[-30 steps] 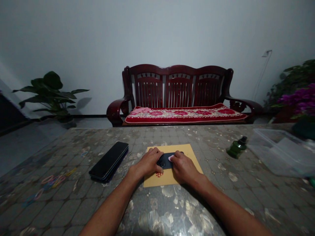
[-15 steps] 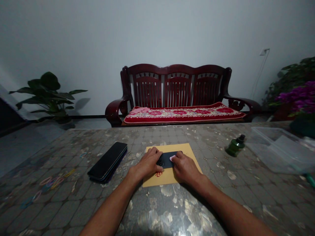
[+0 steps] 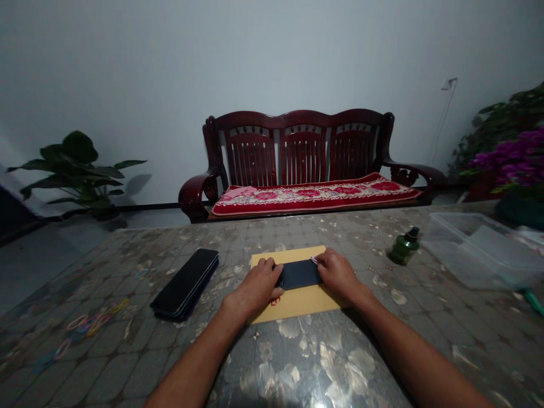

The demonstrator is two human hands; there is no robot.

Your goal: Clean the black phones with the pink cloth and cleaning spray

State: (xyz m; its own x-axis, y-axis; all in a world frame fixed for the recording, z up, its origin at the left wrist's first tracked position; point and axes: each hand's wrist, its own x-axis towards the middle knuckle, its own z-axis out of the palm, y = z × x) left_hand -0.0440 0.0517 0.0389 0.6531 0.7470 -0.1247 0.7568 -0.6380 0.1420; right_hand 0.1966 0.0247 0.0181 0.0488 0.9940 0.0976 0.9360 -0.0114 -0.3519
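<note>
A dark smartphone [image 3: 301, 274] lies crosswise on a yellow paper envelope [image 3: 293, 310] with red characters on it. My left hand [image 3: 260, 283] grips the phone's left end, thumb on the near edge and fingers on the far edge, covering part of the camera area. At the phone's right end my right hand [image 3: 338, 274] is closed around a small pale pinkish wipe [image 3: 314, 260]. Only a corner of the wipe shows past the fingertips, against the phone's far right corner. To the left is a stack of dark phones [image 3: 186, 285], lying slightly askew.
Coloured rubber bands [image 3: 93, 324] are scattered at the left of the patterned table [image 3: 293, 362]. On the right stand a green bottle with a black cap [image 3: 403, 247] and a clear plastic box [image 3: 476, 260]. Behind the table is a red wooden bench [image 3: 304, 147].
My right hand has slid right and away from me, from the middle of the phone to its right end, baring more of its back. My left hand keeps its grip. The view has turned slightly.
</note>
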